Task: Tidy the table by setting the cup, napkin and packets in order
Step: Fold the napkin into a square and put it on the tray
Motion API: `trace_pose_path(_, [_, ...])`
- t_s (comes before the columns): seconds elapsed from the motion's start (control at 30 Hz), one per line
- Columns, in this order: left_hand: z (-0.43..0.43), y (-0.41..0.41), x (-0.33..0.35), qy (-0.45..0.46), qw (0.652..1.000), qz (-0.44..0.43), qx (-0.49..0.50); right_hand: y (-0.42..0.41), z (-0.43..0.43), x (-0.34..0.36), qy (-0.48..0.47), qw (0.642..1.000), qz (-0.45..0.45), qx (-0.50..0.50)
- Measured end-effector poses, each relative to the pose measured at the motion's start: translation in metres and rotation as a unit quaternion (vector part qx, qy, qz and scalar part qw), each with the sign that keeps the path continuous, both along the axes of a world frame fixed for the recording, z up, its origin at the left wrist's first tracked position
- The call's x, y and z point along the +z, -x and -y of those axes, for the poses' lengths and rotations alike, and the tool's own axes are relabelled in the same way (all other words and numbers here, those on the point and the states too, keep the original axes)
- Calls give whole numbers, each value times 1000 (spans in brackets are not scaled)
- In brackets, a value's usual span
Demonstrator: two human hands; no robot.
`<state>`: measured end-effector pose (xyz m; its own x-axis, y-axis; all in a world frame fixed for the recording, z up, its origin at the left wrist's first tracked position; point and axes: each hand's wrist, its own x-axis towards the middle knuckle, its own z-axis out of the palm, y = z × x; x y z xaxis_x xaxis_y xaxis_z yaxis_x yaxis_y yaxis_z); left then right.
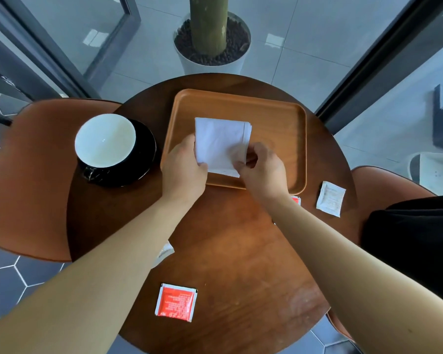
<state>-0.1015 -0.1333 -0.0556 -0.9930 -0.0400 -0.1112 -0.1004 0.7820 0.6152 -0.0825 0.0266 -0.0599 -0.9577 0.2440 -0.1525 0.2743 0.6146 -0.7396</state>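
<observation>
I am looking down at a round table (228, 251). Both hands are holding the napkin (219, 141), a folded white square lying on the tray (279, 118). My left hand (183, 167) is gripping the napkin's left edge, with the thumb on top. My right hand (262, 167) is pinching the napkin's near right corner with its fingers curled in. The napkin is sitting between the two hands and reaching away past them, toward the far side of the tray.

The cup (105, 140) is standing on a black saucer (143, 159), just to the left of my left hand and not touching it. A white packet (330, 199) is lying on the table to the right of my right hand. A red packet (176, 302) is lying well behind the hands, near me, between my two arms. Another red packet (296, 200) is peeking out from under my right wrist. One more white packet (165, 251) is half hidden under my left arm.
</observation>
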Motion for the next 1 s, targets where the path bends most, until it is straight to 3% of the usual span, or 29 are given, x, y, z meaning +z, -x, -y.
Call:
trace_pose_path(0.2, [-6, -3, -1, 57, 997, -45, -11, 4, 2, -4, -52, 998, -1, 25])
trace_pose_path(0.4, [2, -11, -7, 139, 975, -123, -122, 2, 9, -6, -95, 993, -69, 20])
trace_pose_path(0.57, [9, -11, -6, 212, 945, -142, -205, -5, 5, -15, -239, 933, -221, 156])
trace_pose_path(0.7, [32, -26, -10, 227, 930, -190, -218, -9, 5, -18, -242, 922, -182, 243])
trace_pose_path(1.0, [99, -68, -46, 202, 945, -201, -157, -2, 17, -10, -302, 909, -153, 243])
